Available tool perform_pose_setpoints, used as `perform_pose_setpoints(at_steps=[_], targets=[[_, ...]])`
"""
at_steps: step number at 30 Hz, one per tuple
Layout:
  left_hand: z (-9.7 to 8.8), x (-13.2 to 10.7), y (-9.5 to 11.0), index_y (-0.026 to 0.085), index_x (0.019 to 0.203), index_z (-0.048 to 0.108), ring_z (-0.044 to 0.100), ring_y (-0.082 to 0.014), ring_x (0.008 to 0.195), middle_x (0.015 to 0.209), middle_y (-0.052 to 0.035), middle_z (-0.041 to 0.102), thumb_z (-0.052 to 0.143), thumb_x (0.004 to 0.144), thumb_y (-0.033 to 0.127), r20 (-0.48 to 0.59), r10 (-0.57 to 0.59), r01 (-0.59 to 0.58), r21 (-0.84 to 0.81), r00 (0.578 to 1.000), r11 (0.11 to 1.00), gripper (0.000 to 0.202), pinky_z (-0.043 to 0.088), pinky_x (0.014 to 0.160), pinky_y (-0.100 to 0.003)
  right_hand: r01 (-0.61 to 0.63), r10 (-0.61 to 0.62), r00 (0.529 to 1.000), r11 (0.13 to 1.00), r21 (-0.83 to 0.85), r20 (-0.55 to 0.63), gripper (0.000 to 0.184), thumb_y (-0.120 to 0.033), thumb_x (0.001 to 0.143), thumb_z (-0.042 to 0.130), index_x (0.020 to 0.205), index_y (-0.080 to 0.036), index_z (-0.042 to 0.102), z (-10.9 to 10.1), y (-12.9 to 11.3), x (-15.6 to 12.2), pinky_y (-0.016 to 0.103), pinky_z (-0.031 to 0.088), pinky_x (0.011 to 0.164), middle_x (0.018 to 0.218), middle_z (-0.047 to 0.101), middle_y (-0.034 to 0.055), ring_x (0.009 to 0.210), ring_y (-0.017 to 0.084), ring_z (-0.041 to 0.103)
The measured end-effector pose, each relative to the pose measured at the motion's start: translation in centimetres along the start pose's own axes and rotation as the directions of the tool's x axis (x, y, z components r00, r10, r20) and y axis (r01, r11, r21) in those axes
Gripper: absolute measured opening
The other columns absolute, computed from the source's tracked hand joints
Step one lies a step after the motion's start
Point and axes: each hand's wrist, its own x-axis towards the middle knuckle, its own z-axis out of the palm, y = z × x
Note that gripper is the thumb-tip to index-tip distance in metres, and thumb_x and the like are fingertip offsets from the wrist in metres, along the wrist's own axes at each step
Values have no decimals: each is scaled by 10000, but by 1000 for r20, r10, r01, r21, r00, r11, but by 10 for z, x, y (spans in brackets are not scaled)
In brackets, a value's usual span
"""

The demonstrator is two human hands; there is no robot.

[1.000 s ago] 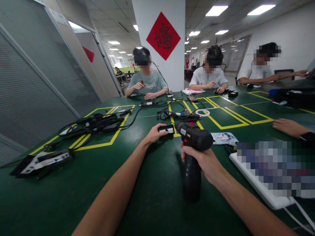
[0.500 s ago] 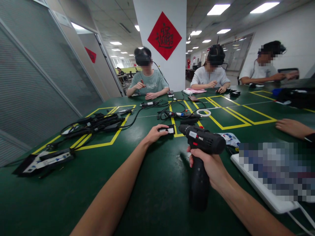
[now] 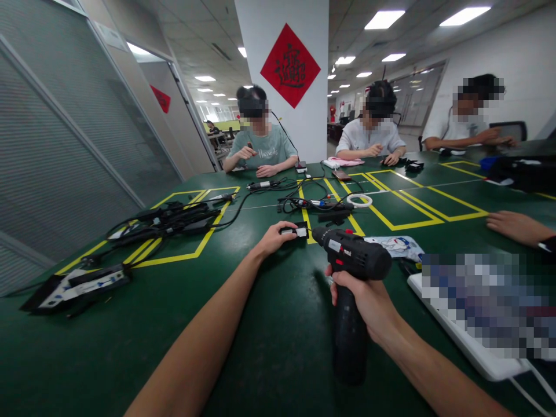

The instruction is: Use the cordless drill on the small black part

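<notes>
A black cordless drill is in my right hand, whose fingers wrap round its grip. The drill's chuck points left, toward a small black part with a white label on the green table. My left hand grips that part at its left end and holds it on the tabletop. Between the chuck and the part there is only a narrow gap; whether a bit touches it I cannot tell. My left fingertips are partly hidden behind the part.
Black cables lie heaped on the left, near a flat black-and-white part. Tools and wires lie ahead, beside a white ring. A white device is at right, near another person's hand. Several people sit around.
My right hand has moved the drill slightly left and down, bringing its chuck closer to the small black part. My left hand stays on the part.
</notes>
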Motion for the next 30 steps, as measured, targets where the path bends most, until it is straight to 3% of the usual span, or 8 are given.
perform_pose_setpoints(at_steps=[6, 14, 30], targets=[[2, 4, -8, 199, 953, 657, 533, -221, 1030, 1054, -46, 615, 619, 685, 354, -20, 65, -65, -11, 998, 998, 312, 384, 948, -336, 10, -1, 996, 996, -92, 94, 152, -254, 750, 541, 843, -154, 607, 2, -1, -3, 227, 400, 516, 544, 550, -12, 517, 122, 512], [2, 6, -11, 209, 938, 667, 538, -226, 1025, 1047, -46, 617, 625, 686, 360, -22, 82, -83, -44, 996, 996, 297, 385, 950, -358, 26, -11, 991, 994, -104, 135, 139, -254, 770, 523, 852, -167, 594, 0, 3, 0, 224, 397, 527, 567, 554, -12, 532, 118, 514], [2, 8, -14, 205, 933, 667, 542, -227, 1019, 1036, -45, 616, 623, 687, 349, -5, 77, -77, -77, 997, 994, 289, 388, 942, -365, -14, 23, 994, 996, -85, 104, 134, -242, 749, 534, 838, -158, 589, 0, 2, 3, 235, 407, 517, 562, 553, -3, 523, 126, 521]])
